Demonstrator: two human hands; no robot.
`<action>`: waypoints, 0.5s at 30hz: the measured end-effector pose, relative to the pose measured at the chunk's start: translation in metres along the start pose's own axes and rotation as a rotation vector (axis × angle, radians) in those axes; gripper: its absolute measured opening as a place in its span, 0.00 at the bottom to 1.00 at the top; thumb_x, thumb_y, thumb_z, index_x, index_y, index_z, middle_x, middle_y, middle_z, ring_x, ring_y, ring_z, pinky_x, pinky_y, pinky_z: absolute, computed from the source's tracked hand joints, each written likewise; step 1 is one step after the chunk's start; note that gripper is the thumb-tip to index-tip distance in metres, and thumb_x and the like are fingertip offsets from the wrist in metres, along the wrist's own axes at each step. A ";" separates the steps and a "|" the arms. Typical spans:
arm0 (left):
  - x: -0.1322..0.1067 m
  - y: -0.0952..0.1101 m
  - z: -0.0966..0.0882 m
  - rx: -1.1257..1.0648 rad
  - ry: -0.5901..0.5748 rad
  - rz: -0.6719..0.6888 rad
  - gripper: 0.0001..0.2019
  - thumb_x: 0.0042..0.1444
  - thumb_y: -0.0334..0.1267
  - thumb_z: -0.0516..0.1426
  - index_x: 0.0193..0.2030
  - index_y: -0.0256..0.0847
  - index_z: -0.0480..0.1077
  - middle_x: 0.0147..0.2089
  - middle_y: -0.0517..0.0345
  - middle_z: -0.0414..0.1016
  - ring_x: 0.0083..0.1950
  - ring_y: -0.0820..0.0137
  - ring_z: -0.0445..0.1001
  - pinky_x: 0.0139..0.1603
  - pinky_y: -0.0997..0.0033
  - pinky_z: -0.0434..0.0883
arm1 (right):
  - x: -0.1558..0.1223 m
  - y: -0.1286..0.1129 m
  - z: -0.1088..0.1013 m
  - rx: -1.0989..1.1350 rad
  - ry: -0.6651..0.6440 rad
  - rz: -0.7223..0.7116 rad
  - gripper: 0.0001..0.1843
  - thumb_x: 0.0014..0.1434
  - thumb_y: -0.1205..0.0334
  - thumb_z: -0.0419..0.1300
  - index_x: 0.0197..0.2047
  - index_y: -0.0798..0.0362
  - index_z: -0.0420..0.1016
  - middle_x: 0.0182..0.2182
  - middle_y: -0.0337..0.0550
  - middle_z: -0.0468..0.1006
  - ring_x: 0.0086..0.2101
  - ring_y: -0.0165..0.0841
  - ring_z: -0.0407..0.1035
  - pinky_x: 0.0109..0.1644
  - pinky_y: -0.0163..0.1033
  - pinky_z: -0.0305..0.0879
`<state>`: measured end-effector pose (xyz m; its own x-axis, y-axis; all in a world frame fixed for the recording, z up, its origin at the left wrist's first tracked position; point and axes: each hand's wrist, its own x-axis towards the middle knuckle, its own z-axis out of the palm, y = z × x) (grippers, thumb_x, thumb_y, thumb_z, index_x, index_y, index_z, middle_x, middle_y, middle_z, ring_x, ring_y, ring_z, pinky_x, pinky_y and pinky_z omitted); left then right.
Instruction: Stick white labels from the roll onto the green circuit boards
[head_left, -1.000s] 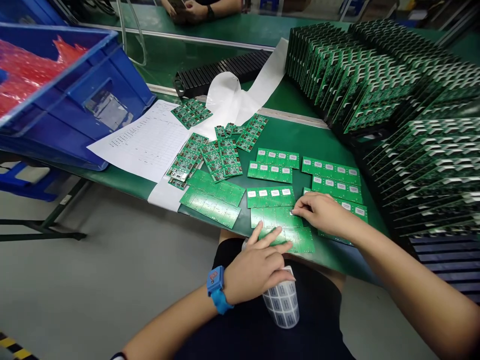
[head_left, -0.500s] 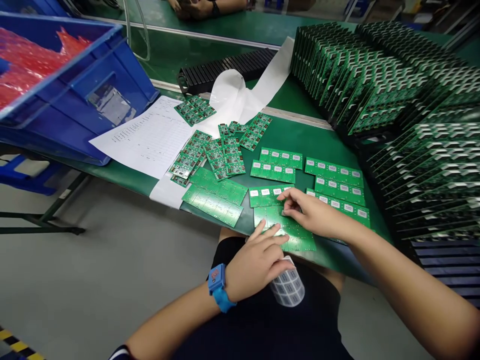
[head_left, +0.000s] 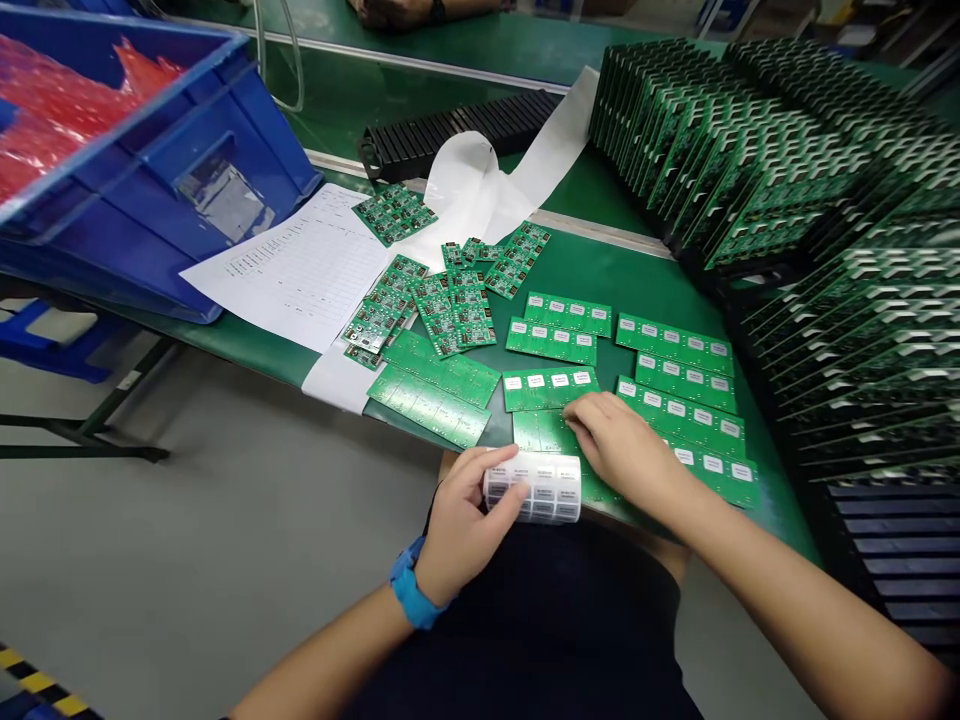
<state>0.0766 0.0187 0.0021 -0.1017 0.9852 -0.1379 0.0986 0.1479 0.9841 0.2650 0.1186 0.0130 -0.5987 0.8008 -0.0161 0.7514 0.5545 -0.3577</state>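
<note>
A roll of printed white labels (head_left: 546,490) is gripped in my left hand (head_left: 466,520), thumb and fingers around its left end. It lies sideways over the front edge of the table. My right hand (head_left: 626,445) is just to the right of and above the roll, its fingertips curled together; what they hold, if anything, is hidden. Beneath that hand is a bare green circuit board (head_left: 534,428), partly covered by the roll. Directly behind it sits a circuit board with white labels (head_left: 551,390). More labelled boards (head_left: 682,412) lie to the right, partly under my right forearm.
Two unlabelled boards (head_left: 431,405) lie left of my hands, with component-covered boards (head_left: 454,310) behind them. A printed sheet (head_left: 292,270) and a blue bin (head_left: 247,190) are at the left. Racks of upright boards (head_left: 720,160) line the right. Another person's hands (head_left: 394,10) show at the far table.
My left hand has come off the bare board and turned, bringing the label roll up level over the table edge. My right hand has shifted slightly right and down, fingers drawn closer together.
</note>
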 end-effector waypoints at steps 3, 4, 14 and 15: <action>0.005 0.001 0.004 -0.108 0.041 -0.119 0.23 0.51 0.36 0.60 0.54 0.43 0.63 0.42 0.54 0.72 0.41 0.67 0.74 0.39 0.70 0.73 | -0.008 -0.005 -0.003 -0.031 0.154 0.022 0.08 0.60 0.67 0.49 0.42 0.56 0.66 0.52 0.58 0.62 0.41 0.39 0.65 0.41 0.45 0.64; 0.007 0.001 0.005 -0.125 0.051 -0.145 0.23 0.52 0.37 0.60 0.55 0.43 0.62 0.41 0.54 0.73 0.41 0.67 0.74 0.39 0.70 0.73 | -0.010 -0.008 -0.006 0.011 0.219 0.045 0.08 0.60 0.66 0.50 0.42 0.56 0.67 0.53 0.59 0.60 0.42 0.39 0.64 0.42 0.44 0.64; 0.012 0.011 0.000 0.034 -0.011 0.023 0.06 0.56 0.36 0.55 0.40 0.41 0.70 0.32 0.61 0.72 0.31 0.75 0.69 0.32 0.78 0.66 | -0.011 -0.044 -0.032 0.560 -0.090 0.093 0.05 0.56 0.64 0.57 0.29 0.51 0.72 0.27 0.37 0.72 0.31 0.29 0.66 0.34 0.34 0.61; 0.012 0.011 0.000 0.064 -0.011 0.056 0.06 0.57 0.36 0.54 0.39 0.41 0.71 0.32 0.60 0.72 0.31 0.75 0.69 0.32 0.79 0.66 | -0.010 -0.044 -0.032 0.575 -0.104 0.095 0.06 0.56 0.64 0.57 0.29 0.50 0.73 0.26 0.37 0.72 0.30 0.28 0.67 0.34 0.34 0.61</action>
<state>0.0760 0.0323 0.0113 -0.0839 0.9929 -0.0847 0.1670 0.0979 0.9811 0.2463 0.0934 0.0587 -0.5819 0.7985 -0.1541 0.5492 0.2461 -0.7986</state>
